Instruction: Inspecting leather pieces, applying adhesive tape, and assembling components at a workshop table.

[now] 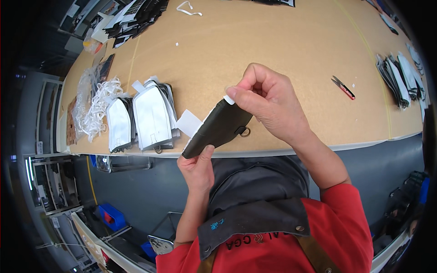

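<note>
Over the near edge of the table I hold a dark fabric piece (215, 128) tilted, its upper end to the right. A small black loop with a metal ring (246, 132) sticks out from its right side, and a white tab (189, 123) from its left. My left hand (198, 169) is closed on the lower end, thumb on top. At the upper end my right hand (271, 98) pinches a short white strip (229, 99) between thumb and bent fingers. What lies behind the piece is hidden.
Left on the table (291, 45) stand two stacks of white-faced pieces (153, 117), beside white cord (98, 111) and clear plastic. Red-handled thread snips (343, 88) lie to the right. More piles of pieces (397, 82) sit at far right, and a dark stack (134, 20) at far left.
</note>
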{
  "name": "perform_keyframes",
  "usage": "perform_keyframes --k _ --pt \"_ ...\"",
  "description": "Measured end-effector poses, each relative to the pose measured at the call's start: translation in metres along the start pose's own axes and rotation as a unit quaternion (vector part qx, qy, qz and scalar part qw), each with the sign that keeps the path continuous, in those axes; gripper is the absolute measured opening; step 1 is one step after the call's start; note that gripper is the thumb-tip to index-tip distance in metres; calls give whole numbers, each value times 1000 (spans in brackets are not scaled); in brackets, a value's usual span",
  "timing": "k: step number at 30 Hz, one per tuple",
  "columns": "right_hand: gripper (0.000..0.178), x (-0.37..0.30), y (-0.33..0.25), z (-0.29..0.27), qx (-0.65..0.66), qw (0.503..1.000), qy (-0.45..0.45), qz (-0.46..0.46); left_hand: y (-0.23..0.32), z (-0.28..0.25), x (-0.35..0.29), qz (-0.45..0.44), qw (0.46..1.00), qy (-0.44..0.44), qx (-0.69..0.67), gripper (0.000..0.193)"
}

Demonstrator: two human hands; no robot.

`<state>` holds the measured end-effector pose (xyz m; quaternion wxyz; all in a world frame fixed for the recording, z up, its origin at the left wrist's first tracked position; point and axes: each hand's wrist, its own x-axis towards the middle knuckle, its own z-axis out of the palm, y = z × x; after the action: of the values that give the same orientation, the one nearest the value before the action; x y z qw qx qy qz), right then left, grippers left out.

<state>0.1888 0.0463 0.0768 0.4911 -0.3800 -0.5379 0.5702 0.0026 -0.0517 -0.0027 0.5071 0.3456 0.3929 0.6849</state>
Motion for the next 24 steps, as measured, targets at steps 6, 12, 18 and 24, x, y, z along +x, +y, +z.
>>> perform_keyframes --k 6,12,18,24 --pt "21 -1 -5 -2 -29 1000 -6 0 -1 3 -3 8 1000 4 13 31" --pt "20 -1 -5 -4 -42 999 -4 6 -1 4 -2 6 1000 4 21 31" --pt "21 -3 -6 -6 -52 998 -12 26 -1 5 -2 16 1000 6 21 32" --pt "18 -7 -1 -7 -33 999 -5 11 -4 -4 -1 22 999 -27 21 34"
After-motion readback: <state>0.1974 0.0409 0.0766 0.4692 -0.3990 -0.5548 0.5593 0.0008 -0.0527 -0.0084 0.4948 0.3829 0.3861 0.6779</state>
